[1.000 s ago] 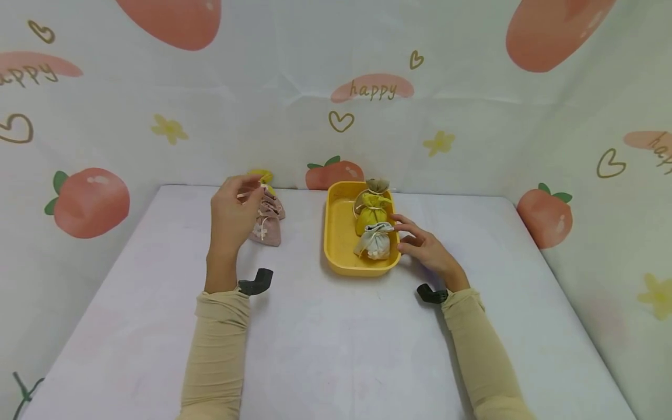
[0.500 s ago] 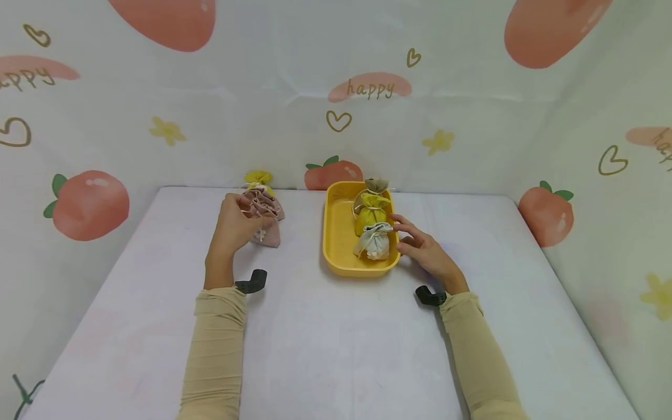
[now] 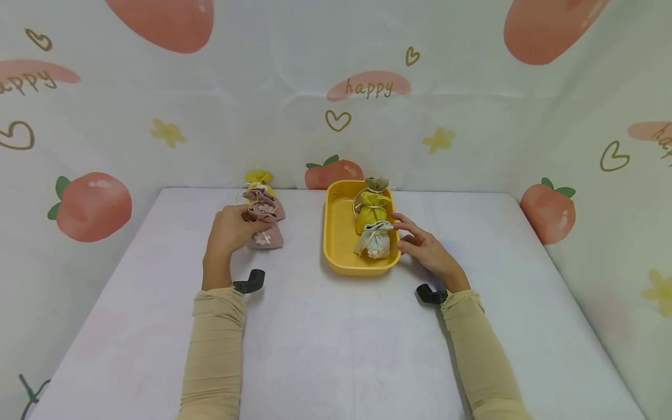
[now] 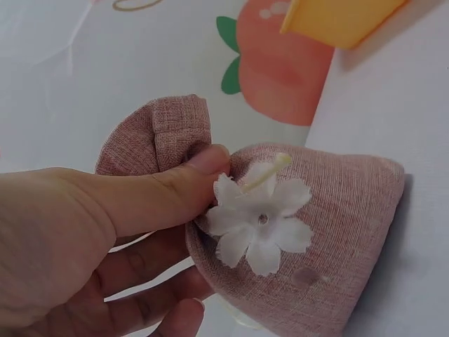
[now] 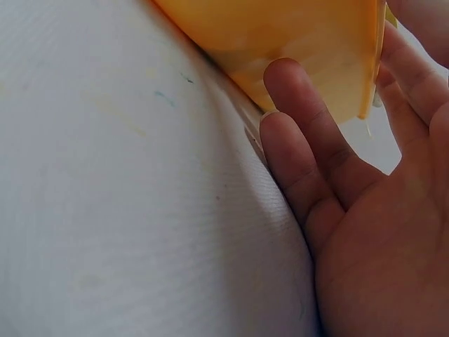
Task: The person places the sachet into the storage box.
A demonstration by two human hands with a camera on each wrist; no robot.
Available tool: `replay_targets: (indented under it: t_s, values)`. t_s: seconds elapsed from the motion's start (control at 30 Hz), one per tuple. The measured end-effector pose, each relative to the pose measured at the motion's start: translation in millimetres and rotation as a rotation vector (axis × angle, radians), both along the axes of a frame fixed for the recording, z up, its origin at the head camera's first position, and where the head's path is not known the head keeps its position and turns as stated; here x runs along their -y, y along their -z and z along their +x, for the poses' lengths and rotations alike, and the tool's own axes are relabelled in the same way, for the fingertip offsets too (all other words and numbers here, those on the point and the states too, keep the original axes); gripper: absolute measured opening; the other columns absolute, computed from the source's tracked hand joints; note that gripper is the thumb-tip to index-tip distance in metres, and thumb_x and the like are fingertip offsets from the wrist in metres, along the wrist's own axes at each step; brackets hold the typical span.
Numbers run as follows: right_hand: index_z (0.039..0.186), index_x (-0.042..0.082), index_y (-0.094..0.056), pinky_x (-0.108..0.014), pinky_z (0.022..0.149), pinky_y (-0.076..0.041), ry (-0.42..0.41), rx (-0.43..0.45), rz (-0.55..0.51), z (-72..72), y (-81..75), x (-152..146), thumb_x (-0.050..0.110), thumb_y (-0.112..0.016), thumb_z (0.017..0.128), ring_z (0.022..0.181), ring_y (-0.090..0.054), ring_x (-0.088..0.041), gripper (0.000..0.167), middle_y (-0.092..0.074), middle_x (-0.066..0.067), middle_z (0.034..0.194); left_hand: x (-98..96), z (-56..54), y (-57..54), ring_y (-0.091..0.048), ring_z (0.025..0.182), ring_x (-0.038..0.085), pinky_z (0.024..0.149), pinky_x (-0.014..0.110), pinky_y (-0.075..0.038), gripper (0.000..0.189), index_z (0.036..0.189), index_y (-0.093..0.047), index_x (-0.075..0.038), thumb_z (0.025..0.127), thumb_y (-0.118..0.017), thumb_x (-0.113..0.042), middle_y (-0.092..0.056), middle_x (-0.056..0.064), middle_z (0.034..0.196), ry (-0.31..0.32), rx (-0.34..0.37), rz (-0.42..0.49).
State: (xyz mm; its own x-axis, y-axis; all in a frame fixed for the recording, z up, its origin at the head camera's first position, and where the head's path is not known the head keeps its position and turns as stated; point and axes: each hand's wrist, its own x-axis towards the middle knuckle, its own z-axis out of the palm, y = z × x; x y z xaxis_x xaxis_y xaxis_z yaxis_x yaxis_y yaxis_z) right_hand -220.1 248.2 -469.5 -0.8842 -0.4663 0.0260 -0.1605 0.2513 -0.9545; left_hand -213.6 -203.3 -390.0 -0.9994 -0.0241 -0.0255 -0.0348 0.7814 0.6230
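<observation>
My left hand (image 3: 228,229) pinches the gathered neck of a dusty-pink drawstring pouch (image 4: 337,232) between thumb and fingers. A white cloth flower (image 4: 238,239) decorates its front. Behind it, another pink pouch (image 3: 280,211) is partly hidden, with a yellow pouch (image 3: 258,176) farther back. My right hand (image 3: 427,251) is at the right side of a yellow tray (image 3: 362,271), its fingers loosely extended along the outer wall and rim. Inside the tray, along its right side, stand a pale grey pouch (image 3: 379,245), a yellow-green pouch (image 3: 370,219) and an olive pouch (image 3: 377,185).
The white-covered table (image 3: 315,350) ends at a back edge against a printed cloth backdrop (image 3: 294,116). Black wrist cameras sit at the left wrist (image 3: 251,281) and right wrist (image 3: 431,294). The tray's left half shows bare yellow bottom.
My left hand has come down and toward me from above the pink pouches, and now pinches the front one's neck, which has shifted slightly. My right hand stays by the tray.
</observation>
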Motion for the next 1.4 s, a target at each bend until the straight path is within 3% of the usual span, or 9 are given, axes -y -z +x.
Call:
replay_targets:
  t_s: [0.13, 0.27, 0.4, 0.5, 0.73, 0.83, 1.03, 1.2, 1.4]
  values:
    - [0.143, 0.009, -0.054, -0.017, 0.096, -0.05, 0.019, 0.011, 0.001, -0.9, -2.6, -1.1, 0.018, -0.063, 0.102, 0.119, -0.06, -0.012, 0.042, -0.023, 0.003, 0.171, -0.9, 5.0, -10.2, -0.058, 0.072, 0.024, 0.057, 0.03, -0.043, 0.028, 0.098, -0.078, -0.007, 0.089, -0.079, -0.033, -0.077, 0.013, 0.087, 0.01, -0.047, 0.01]
    - [0.143, 0.008, -0.056, -0.015, 0.094, -0.051, 0.045, 0.018, 0.014, -1.9, -5.7, -2.3, 0.019, -0.065, 0.101, 0.113, -0.063, -0.01, 0.044, -0.026, 0.001, 0.171, -4.7, 7.6, -22.5, -0.062, 0.079, 0.028, 0.059, 0.031, -0.044, 0.027, 0.105, -0.08, -0.01, 0.09, -0.078, -0.033, -0.079, 0.014, 0.096, 0.0, -0.131, 0.023]
    - [0.143, 0.01, -0.056, -0.015, 0.094, -0.05, 0.057, 0.03, 0.034, -2.1, -7.4, -3.0, 0.021, -0.065, 0.101, 0.115, -0.061, -0.008, 0.045, -0.026, 0.003, 0.171, -12.6, 3.9, -34.3, -0.07, 0.097, 0.034, 0.069, 0.033, -0.047, 0.025, 0.109, -0.079, -0.008, 0.091, -0.076, -0.026, -0.079, 0.016, 0.104, 0.0, -0.24, 0.04]
    - [0.143, 0.009, -0.056, -0.015, 0.095, -0.05, 0.058, 0.026, 0.044, -2.4, -7.1, -3.8, 0.021, -0.065, 0.101, 0.119, -0.059, -0.009, 0.044, -0.026, 0.003, 0.171, -20.8, -1.4, -43.1, -0.073, 0.098, 0.03, 0.072, 0.028, -0.049, 0.024, 0.107, -0.079, -0.008, 0.09, -0.078, -0.025, -0.08, 0.015, 0.102, -0.006, -0.291, 0.087]
    - [0.141, 0.008, -0.057, -0.013, 0.098, -0.048, 0.047, 0.017, 0.005, -3.0, -5.0, -3.7, 0.019, -0.066, 0.1, 0.14, -0.047, -0.017, 0.043, -0.027, 0.002, 0.17, -44.6, -13.5, -64.4, -0.068, 0.072, 0.006, 0.057, 0.015, -0.048, 0.03, 0.1, -0.08, -0.008, 0.083, -0.087, -0.032, -0.08, 0.013, 0.093, -0.017, -0.375, 0.234]
    - [0.14, 0.008, -0.057, -0.013, 0.1, -0.047, 0.044, 0.014, -0.018, -3.4, -3.0, -2.6, 0.018, -0.066, 0.1, 0.147, -0.039, -0.012, 0.043, -0.028, 0.002, 0.17, -54.6, -19.6, -73.3, -0.066, 0.069, 0.006, 0.055, 0.015, -0.049, 0.029, 0.101, -0.08, -0.009, 0.084, -0.086, -0.031, -0.08, 0.013, 0.093, 0.001, -0.382, 0.261]
    - [0.141, 0.007, -0.057, -0.015, 0.098, -0.049, 0.03, 0.007, -0.036, -3.1, -0.5, 0.6, 0.015, -0.065, 0.101, 0.137, -0.047, -0.003, 0.042, -0.027, 0.001, 0.17, -73.2, -37.3, -85.8, -0.067, 0.076, 0.01, 0.061, 0.012, -0.05, 0.026, 0.108, -0.08, -0.01, 0.09, -0.08, -0.028, -0.08, 0.01, 0.101, 0.038, -0.387, 0.286]
    - [0.141, 0.007, -0.056, -0.015, 0.097, -0.05, 0.036, 0.016, -0.038, -1.0, -1.7, 1.7, 0.016, -0.066, 0.1, 0.134, -0.05, -0.004, 0.043, -0.027, 0.003, 0.17, -88.5, -53.4, -88.2, -0.063, 0.076, 0.01, 0.062, 0.012, -0.048, 0.024, 0.112, -0.079, -0.009, 0.094, -0.076, -0.024, -0.079, 0.011, 0.103, 0.087, -0.374, 0.292]
    - [0.141, 0.006, -0.056, -0.014, 0.098, -0.049, 0.036, 0.0, -0.03, -0.7, -2.0, 1.7, 0.015, -0.065, 0.1, 0.139, -0.048, -0.01, 0.043, -0.026, 0.001, 0.171, -107.7, -70.6, -87.0, -0.071, 0.088, 0.011, 0.068, 0.015, -0.054, 0.023, 0.114, -0.079, -0.01, 0.094, -0.075, -0.022, -0.079, 0.009, 0.109, 0.124, -0.308, 0.352]
